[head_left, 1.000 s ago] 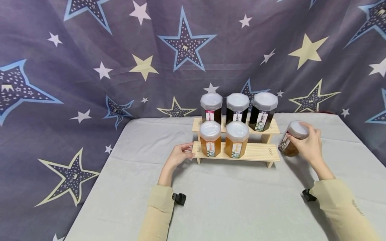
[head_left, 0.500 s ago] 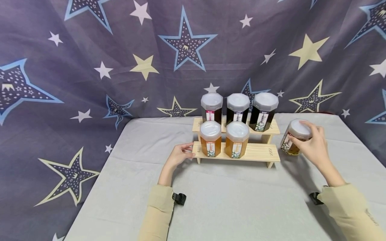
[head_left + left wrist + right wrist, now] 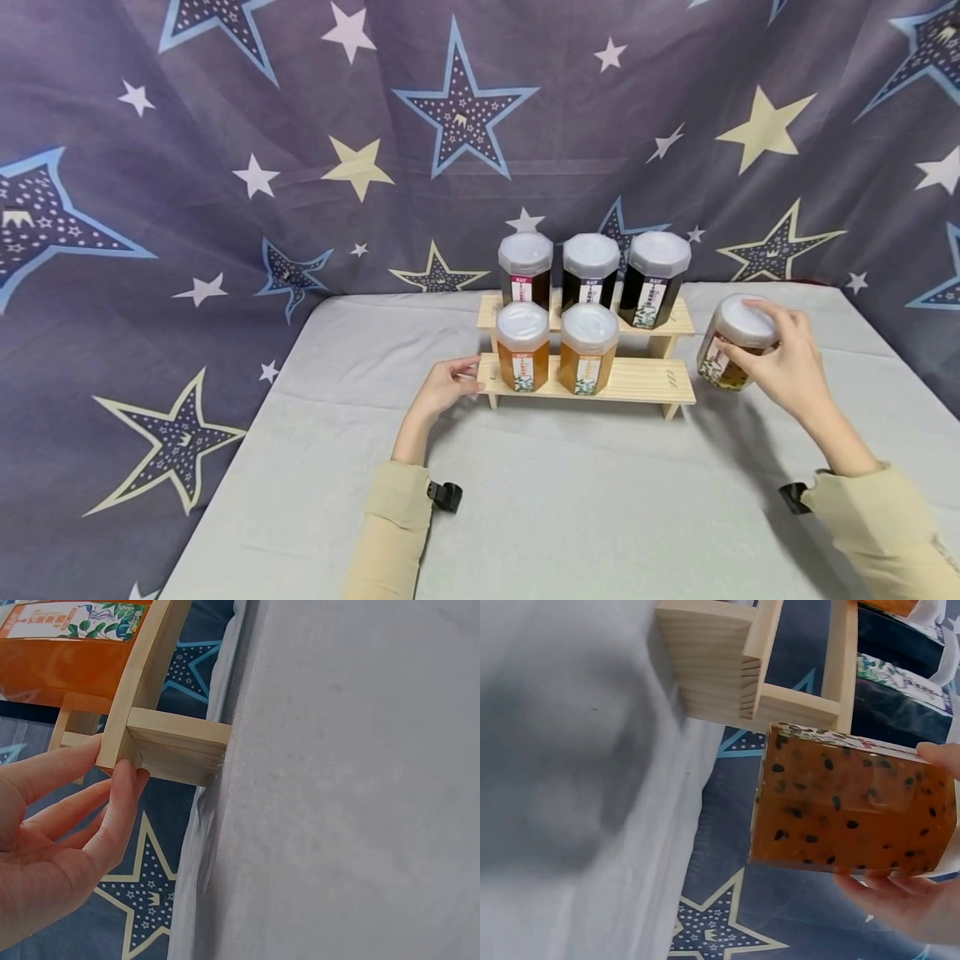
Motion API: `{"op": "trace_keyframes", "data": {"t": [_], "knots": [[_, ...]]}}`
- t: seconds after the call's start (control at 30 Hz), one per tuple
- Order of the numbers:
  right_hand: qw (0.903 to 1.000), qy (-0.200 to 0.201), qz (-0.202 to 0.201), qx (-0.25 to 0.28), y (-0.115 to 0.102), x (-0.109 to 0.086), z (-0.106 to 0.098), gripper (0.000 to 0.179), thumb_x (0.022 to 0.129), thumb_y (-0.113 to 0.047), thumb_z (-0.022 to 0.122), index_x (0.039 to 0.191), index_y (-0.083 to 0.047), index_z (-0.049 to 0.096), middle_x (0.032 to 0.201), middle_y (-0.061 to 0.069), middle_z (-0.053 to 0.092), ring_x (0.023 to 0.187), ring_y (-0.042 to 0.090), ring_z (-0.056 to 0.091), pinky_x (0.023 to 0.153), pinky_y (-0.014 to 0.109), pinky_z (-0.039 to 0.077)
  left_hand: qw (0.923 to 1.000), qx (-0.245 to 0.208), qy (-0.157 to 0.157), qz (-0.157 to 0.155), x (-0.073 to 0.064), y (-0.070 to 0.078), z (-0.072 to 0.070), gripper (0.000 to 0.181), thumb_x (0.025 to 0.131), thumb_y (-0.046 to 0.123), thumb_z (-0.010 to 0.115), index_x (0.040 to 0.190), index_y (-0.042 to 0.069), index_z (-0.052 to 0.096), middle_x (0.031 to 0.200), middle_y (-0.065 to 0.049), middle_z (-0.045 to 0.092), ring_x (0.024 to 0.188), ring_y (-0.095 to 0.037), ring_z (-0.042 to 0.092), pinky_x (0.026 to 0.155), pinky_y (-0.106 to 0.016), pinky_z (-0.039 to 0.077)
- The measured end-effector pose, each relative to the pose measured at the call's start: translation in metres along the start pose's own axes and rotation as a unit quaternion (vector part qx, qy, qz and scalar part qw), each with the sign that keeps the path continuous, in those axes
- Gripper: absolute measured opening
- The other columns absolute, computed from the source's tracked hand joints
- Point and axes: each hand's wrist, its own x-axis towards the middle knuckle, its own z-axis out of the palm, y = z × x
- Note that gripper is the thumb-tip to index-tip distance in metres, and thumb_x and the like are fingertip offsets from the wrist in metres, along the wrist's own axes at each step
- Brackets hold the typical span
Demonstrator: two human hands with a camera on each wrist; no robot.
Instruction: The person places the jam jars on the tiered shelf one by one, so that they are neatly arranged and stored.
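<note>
A two-step wooden display rack [image 3: 652, 382] stands on the light cloth. My left hand [image 3: 442, 388] pinches the left end of its lower step; the left wrist view shows the thumb on one face of the plank [image 3: 146, 667] and fingertips on the other. To the right of the rack, my right hand [image 3: 793, 362] grips an eight-sided jar [image 3: 722, 367] near its pale lid, thumb and fingers on opposite sides. In the right wrist view, the jar's amber filling [image 3: 847, 810] is dotted with black seeds, and backdrop shows between its base and the cloth.
Two amber jars, a left one [image 3: 523, 358] and a middle one [image 3: 588, 358], occupy the lower step. Three dark jars, including the right-hand one [image 3: 651, 292], line the upper step. A star-patterned curtain [image 3: 300, 217] hangs behind the cloth-covered table [image 3: 525, 517].
My right hand and the seeded jar have shifted slightly right and up, and the right forearm has swung outward. My left hand and the rack have stayed put.
</note>
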Motion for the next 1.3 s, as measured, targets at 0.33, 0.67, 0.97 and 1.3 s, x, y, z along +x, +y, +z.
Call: {"op": "trace_keyframes", "data": {"t": [0.33, 0.67, 0.97, 1.3], "knots": [[0.9995, -0.003, -0.032, -0.002, -0.015, -0.003, -0.006, 0.065, 0.061, -0.005, 0.077, 0.120, -0.003, 0.050, 0.100, 0.025, 0.042, 0.087, 0.029, 0.039, 0.065, 0.042, 0.036, 1.0000, 0.003, -0.005, 0.004, 0.001, -0.001, 0.000, 0.050, 0.073, -0.010, 0.059, 0.121, -0.009, 0.048, 0.098, -0.027, 0.058, 0.062, -0.013, 0.059, 0.070, -0.048, 0.052], [0.9972, -0.032, -0.061, 0.030, -0.026, -0.007, -0.001, 0.063, 0.061, -0.004, 0.078, 0.118, -0.003, 0.051, 0.098, 0.020, 0.044, 0.084, 0.009, 0.035, 0.064, 0.026, 0.033, 0.9997, -0.001, -0.025, 0.002, -0.014, 0.022, -0.001, 0.050, 0.074, -0.012, 0.056, 0.122, -0.013, 0.043, 0.103, -0.034, 0.053, 0.064, -0.012, 0.059, 0.078, -0.056, 0.046], [0.9943, -0.069, -0.065, 0.049, -0.037, -0.008, 0.008, 0.062, 0.065, -0.010, 0.077, 0.121, -0.006, 0.050, 0.098, 0.015, 0.044, 0.085, 0.009, 0.037, 0.066, 0.023, 0.035, 0.9998, 0.000, -0.020, 0.006, -0.019, 0.027, 0.000, 0.049, 0.075, -0.012, 0.055, 0.122, -0.014, 0.043, 0.103, -0.034, 0.052, 0.064, -0.014, 0.059, 0.077, -0.056, 0.046], [0.9886, -0.097, -0.086, 0.077, -0.044, -0.005, 0.020, 0.060, 0.065, -0.006, 0.076, 0.120, -0.004, 0.050, 0.103, 0.015, 0.044, 0.090, 0.004, 0.038, 0.071, 0.015, 0.038, 1.0000, 0.004, 0.004, -0.001, 0.000, -0.001, 0.000, 0.050, 0.072, -0.009, 0.060, 0.121, -0.007, 0.050, 0.098, -0.025, 0.058, 0.059, -0.009, 0.058, 0.069, -0.047, 0.053]]}}
